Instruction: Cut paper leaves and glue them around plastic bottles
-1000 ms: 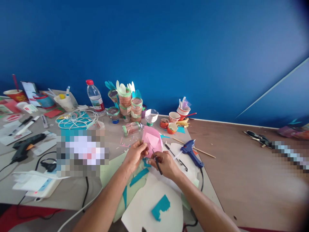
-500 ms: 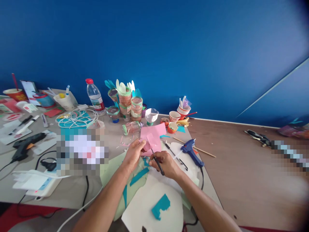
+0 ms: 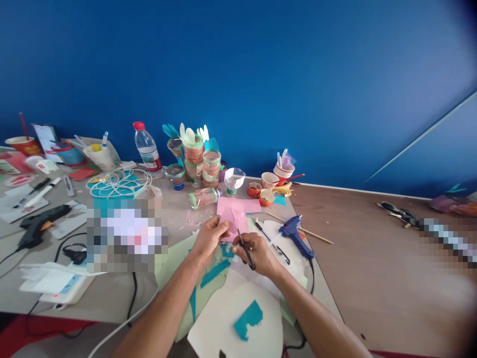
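My left hand (image 3: 207,239) pinches a small piece of pink paper (image 3: 228,219) between thumb and fingers. Black-handled scissors (image 3: 246,251) are gripped in my right hand (image 3: 263,254), their blades pointing up toward the pink paper's lower right edge. I cannot tell whether the blades touch the paper. Behind both hands lies a larger pink sheet (image 3: 242,205), partly covered by the held piece. Teal paper strips (image 3: 215,273) rest on pale green paper (image 3: 178,261) below my left hand. A teal scrap (image 3: 249,318) lies on a white sheet (image 3: 212,325) between my forearms.
A blue glue gun (image 3: 292,233) and a wooden stick (image 3: 320,237) lie to the right. Decorated plastic cups (image 3: 194,159), a red-capped bottle (image 3: 146,149) and small paper cups (image 3: 269,180) stand along the blue wall. A black glue gun (image 3: 44,222) and coiled white cable (image 3: 119,184) are left.
The held pink piece has turned more upright and shifted slightly right. The larger sheet's top right corner sits lower. My right hand and the scissors have moved slightly right.
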Available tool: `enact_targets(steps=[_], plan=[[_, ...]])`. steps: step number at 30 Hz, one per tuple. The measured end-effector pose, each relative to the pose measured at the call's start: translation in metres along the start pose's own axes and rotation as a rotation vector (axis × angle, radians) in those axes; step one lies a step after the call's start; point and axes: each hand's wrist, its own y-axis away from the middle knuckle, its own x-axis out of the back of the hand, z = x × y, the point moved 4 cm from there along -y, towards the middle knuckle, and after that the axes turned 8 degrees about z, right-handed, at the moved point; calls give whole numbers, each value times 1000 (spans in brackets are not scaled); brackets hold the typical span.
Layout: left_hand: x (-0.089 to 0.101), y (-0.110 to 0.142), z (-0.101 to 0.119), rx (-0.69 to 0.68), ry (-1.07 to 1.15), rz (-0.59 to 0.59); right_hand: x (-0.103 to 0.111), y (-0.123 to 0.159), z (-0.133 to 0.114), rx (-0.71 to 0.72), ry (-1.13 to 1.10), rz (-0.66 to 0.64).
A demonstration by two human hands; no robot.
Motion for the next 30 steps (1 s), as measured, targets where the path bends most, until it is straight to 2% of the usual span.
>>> enact_targets(steps=[11,30], plan=[[-2,0,-2,-18,-39,-35,-5,2,5,-62,-119,0],[-1,-1,-2,-60,-86,-38,-4,2,5,-21,-103,11]])
